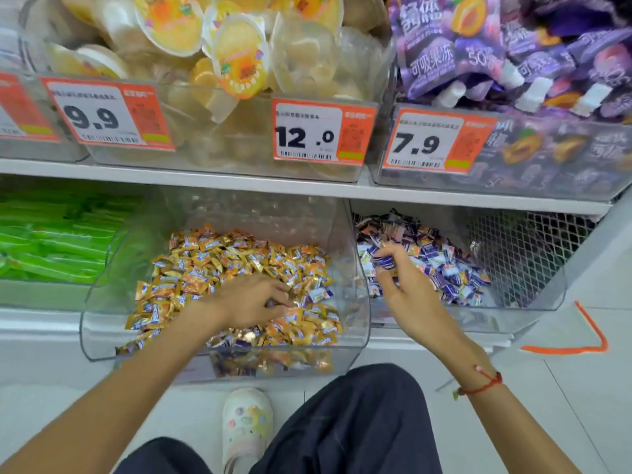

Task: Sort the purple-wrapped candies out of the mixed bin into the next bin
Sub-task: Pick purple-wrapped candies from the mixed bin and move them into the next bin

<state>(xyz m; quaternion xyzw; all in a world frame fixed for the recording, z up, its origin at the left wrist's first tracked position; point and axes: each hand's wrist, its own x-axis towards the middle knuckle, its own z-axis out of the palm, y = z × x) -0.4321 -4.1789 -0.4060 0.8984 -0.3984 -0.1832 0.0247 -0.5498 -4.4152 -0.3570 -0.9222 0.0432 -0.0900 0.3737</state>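
1. Clear plastic, curved-front mixed bin (102, 331) low on a shop shelf, heaped mostly with gold-and-orange wrapped candies (219, 265); a few purple-and-white wrapped candies (319, 295) showing among them, mainly near the right side.
2. Just to the right, a second clear plastic bin (533, 302), already holding a loose pile of purple wrappers (441, 258) with some orange mixed in.
3. Left hand (248, 302) down in the mixed bin, fingertips drawn together in the pile, apparently pinching at a wrapper; too blurred to tell which colour, or whether anything is truly caught.
4. Right hand (398, 278) over the near left corner of the second bin, fingers curled round a small bunch of purple wrappers at the fingertips.
5. Risk: letting go this close to the shared wall, with pieces sliding back over the low edge into the mixed bin or onto the floor.
6. Risk: slippery foil escaping a loose left pinch, or a gold candy coming up with a purple one and spoiling the sort.
7. Risk: purple pieces buried under the gold heap staying missed without stirring.
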